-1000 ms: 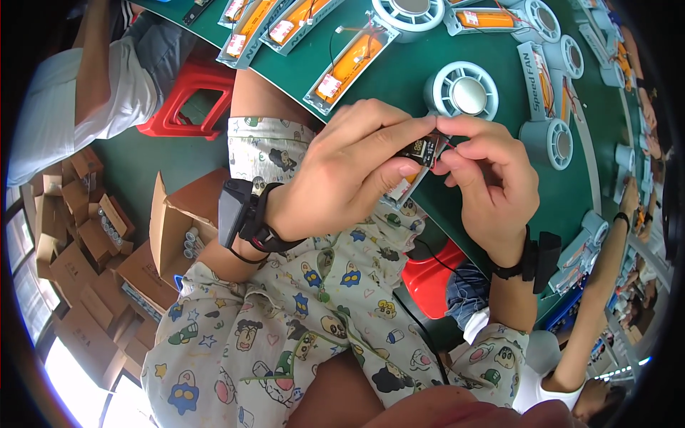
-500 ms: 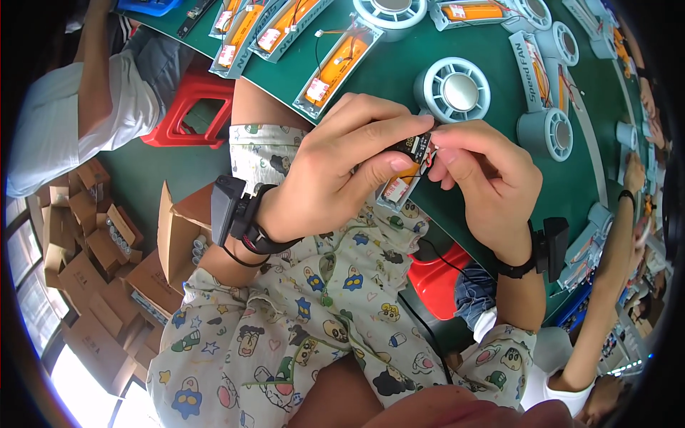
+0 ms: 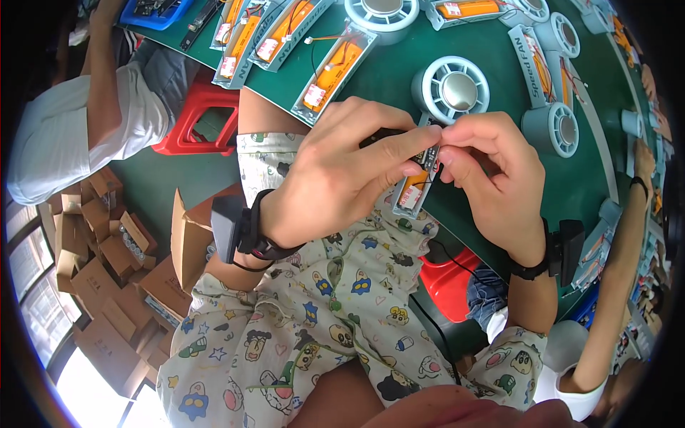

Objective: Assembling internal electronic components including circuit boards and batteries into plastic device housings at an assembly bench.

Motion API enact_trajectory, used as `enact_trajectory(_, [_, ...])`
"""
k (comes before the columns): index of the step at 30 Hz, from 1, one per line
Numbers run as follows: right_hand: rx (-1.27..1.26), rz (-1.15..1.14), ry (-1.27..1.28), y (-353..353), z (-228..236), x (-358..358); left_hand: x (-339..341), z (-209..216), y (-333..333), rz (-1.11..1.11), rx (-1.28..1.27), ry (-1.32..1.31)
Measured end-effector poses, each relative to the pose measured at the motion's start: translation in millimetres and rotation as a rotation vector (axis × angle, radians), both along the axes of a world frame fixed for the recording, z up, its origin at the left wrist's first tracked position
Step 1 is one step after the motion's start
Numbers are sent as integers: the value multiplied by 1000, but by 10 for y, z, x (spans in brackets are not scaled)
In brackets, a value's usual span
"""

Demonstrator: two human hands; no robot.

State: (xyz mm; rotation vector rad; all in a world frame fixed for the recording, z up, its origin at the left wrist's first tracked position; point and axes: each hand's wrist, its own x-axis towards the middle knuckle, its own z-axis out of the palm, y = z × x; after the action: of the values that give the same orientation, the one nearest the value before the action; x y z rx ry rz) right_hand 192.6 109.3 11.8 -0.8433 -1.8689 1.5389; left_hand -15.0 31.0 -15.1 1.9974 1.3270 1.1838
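My left hand [image 3: 342,167] holds a small black circuit board [image 3: 427,158] between thumb and fingers, above the handle of a grey handheld fan [image 3: 460,91]. Below the board, an orange battery [image 3: 413,195] with a white label shows in the open handle. My right hand [image 3: 494,182] has thumb and forefinger pinched at the board's end, on a small wire connector that the fingertips mostly hide. Thin red wire shows beside them. Another open fan handle [image 3: 334,75] with an orange battery and loose wires lies just beyond my left hand.
Several grey fans [image 3: 556,130] with exposed batteries lie across the green table [image 3: 499,235]. A blue tray [image 3: 153,16] of black parts sits at the far left. Red stools [image 3: 203,118] and cardboard boxes [image 3: 107,299] stand below. A co-worker's arm [image 3: 614,264] reaches in at right.
The right fingertips have closed in on the board's end, covering the white connector seen before. The board has turned slightly in my left hand. The whole view has shifted a little.
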Motion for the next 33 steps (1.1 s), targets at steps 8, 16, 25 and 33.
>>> enact_trajectory(8, [-5, 66, -54, 30, 16, 81, 96, 92, -17, 123, 175, 345])
enact_trajectory(16, [46, 14, -100, -1, 166, 45, 130, 162, -64, 135, 158, 314])
enact_trajectory(25, [-64, -28, -106, 20, 145, 5, 107, 173, -66, 76, -448, -457])
enact_trajectory(33, [719, -101, -131, 27, -82, -55, 213, 126, -68, 36, -453, -632])
